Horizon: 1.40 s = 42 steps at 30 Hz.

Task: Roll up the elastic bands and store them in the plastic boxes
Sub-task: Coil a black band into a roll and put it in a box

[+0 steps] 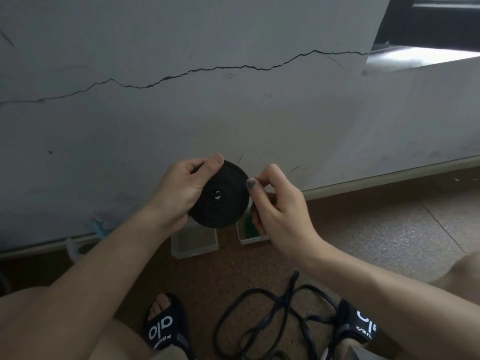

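My left hand [181, 189] grips a thick black roll of elastic band [220, 198], thumb over its top edge, held in front of the wall. My right hand [275, 203] pinches the band at the roll's right edge between thumb and fingers. Loose black band [272, 315] lies in tangled loops on the floor between my feet. Two clear plastic boxes stand on the floor by the wall: the left box [193, 242] shows nothing inside, the right box [250, 236] holds something green and is partly hidden by my right hand.
A cracked grey wall [233, 100] rises just beyond the boxes, with a baseboard along the brown floor. My feet in black slides [165, 326] sit near the bottom edge. A pale blue object [100, 224] lies at the wall to the left.
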Tool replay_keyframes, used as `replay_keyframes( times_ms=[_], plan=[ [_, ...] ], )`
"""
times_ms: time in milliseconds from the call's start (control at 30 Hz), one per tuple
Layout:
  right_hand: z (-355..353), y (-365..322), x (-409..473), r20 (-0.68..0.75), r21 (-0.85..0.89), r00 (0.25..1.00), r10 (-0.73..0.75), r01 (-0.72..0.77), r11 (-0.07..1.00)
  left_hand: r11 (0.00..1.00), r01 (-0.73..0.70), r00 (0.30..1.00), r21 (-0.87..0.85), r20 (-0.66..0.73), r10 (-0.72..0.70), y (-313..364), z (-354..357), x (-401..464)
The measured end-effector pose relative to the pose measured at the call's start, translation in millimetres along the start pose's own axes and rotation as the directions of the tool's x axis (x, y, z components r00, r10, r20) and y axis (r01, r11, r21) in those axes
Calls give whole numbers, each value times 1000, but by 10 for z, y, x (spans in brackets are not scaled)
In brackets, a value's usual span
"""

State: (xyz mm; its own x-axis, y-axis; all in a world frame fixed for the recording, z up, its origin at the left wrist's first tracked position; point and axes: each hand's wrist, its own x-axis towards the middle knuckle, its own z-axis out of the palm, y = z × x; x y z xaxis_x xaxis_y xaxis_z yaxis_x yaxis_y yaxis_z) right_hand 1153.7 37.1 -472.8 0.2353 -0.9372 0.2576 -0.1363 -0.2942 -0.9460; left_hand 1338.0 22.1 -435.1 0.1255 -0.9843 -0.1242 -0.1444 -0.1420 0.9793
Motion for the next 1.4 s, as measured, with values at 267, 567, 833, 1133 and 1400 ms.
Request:
replay_keyframes(
  times_ms=[267, 567, 833, 1133, 1400],
  plan=[
    [446, 185, 74, -66, -234, 996, 60, -74, 969, 954, 245, 934, -176, -223, -281, -253, 33, 135],
    [1230, 631, 288, 7, -87, 919, 394, -392, 916, 753, 380, 686, -538, -383, -619, -1201, -187, 213],
    [1838, 1588, 285, 2, -127, 725, 688, -683, 720, 793, 603, 758, -87, -248, -604, -2118, -662, 237],
    [2396, 2499, 732, -28, -293, 535, 844, -812, 505, 580, 238, 840, 779, 135, -526, -2829, -1418, 669],
    [2726, 2892, 795, -64, -300, 479, 875, -846, 441, 374, -288, 821, 882, 428, -377, -3237, -1486, 1089]
  ],
)
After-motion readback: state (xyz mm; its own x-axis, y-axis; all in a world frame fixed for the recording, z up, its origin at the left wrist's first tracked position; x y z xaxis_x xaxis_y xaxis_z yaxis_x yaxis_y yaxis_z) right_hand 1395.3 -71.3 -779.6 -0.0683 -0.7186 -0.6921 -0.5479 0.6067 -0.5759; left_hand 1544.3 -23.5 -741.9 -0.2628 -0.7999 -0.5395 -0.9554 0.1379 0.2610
